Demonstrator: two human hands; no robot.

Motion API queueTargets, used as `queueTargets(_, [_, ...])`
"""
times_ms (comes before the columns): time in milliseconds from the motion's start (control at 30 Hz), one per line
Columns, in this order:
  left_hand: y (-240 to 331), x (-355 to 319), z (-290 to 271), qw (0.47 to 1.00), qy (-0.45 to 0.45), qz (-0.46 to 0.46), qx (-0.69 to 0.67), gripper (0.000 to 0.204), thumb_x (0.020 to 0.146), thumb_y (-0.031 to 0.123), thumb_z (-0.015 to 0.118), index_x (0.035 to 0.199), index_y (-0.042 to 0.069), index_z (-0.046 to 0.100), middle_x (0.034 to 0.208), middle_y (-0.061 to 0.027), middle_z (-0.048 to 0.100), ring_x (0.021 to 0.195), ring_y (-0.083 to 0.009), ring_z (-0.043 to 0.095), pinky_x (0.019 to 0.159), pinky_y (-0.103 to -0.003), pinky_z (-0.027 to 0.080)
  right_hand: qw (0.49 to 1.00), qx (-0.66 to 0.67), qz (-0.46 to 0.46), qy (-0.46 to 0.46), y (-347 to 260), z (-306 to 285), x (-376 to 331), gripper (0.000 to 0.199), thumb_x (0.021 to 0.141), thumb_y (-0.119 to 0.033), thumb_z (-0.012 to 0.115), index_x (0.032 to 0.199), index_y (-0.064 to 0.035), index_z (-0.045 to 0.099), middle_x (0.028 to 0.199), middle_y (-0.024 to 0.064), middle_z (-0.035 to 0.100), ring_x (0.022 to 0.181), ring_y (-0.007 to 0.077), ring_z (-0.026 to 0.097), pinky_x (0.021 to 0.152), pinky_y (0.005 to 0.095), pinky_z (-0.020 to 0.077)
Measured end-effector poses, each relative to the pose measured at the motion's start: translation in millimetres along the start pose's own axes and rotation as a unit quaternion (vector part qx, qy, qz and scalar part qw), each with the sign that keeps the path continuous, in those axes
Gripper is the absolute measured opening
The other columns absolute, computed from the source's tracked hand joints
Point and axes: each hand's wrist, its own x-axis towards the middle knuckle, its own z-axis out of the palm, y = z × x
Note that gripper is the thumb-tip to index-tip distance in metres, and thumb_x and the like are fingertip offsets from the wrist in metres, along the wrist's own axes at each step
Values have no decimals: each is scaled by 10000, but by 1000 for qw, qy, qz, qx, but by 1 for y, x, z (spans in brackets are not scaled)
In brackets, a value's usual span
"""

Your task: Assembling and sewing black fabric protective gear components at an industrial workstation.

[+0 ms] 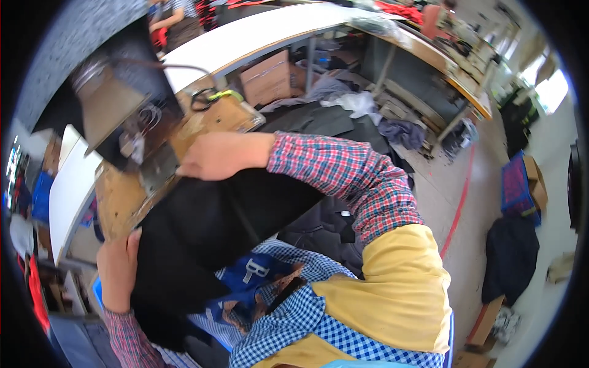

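Observation:
A wide piece of black fabric (190,233) stretches between my hands and hangs down over my lap. My left hand (118,270) grips its left edge, thumb along the border. Farther up, my right hand (224,157) reaches across and pinches the far edge, its fingertips partly hidden. Just beyond those fingers sits the metal plate (161,167) of a machine. The machine's dark head (107,101), with a tan part on it, stands above the worn wooden worktop (119,199).
A long white table (264,30) curves behind the machine. Underneath are a cardboard box (265,78) and heaps of dark cloth (319,119). Yellow-handled snips (224,95) lie on the wood. At right, a blue crate (520,184) stands by the wall. Other people work farther back.

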Motion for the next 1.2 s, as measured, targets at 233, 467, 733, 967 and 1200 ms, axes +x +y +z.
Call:
queueTargets(233, [-49,28,35,996,65,17,51,503,971,412,511,679,36,674,644,-200,621,615,-404,615,579,-491,486,996,-73,-58,-18,29,35,56,393,996,-321,444,858,-27,665,838,205,659,821,401,625,748,488,498])
queueTargets(467, [-76,61,67,997,68,23,23,554,1000,410,435,689,21,679,642,-196,631,621,-383,635,595,-470,513,995,-17,60,-83,47,37,88,455,982,-335,390,931,20,670,992,256,662,958,450,610,887,503,460])
queueTargets(733, [-86,96,98,999,25,5,27,530,1012,394,403,774,23,697,705,-203,654,685,-398,639,668,-480,516,992,-52,74,-91,80,36,107,429,983,-323,406,987,13,673,1040,231,663,992,440,607,894,486,474])
queueTargets(967, [-92,105,107,998,37,-10,54,540,1014,413,387,771,38,690,697,-196,654,657,-397,640,645,-485,517,995,-81,49,-40,85,35,118,423,1013,-317,432,915,33,649,923,215,658,899,417,614,825,466,485])
queueTargets(1200, [-98,112,114,994,75,1,74,496,1008,425,404,762,75,654,644,-174,638,621,-384,642,589,-476,521,994,-93,36,-50,81,24,119,422,1010,-302,420,918,23,672,994,208,672,948,409,624,883,468,488])
